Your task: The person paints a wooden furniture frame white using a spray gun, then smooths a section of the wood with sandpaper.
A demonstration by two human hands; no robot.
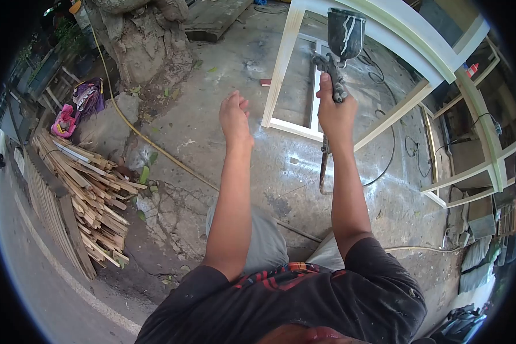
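Observation:
My right hand (336, 117) is wrapped around the handle of a paint spray gun (335, 86), its thumb up along the back. On top of the gun sits a dark paint cup (346, 35) streaked with white paint. A hose (325, 166) hangs from the handle beneath my wrist. Just beyond the gun stands a wooden frame (281, 69), partly coated white. To the left of that frame my left hand (235, 119) is held in the air, its fingers loosely curled, with nothing visible in them.
A second wooden frame (481, 137) stands at the right. Dark hose loops (393, 143) and a yellowish hose (155, 144) cross the concrete. A pile of wood strips (86, 192) lies at the left, below a tree trunk (146, 49) and a pink bag (63, 121).

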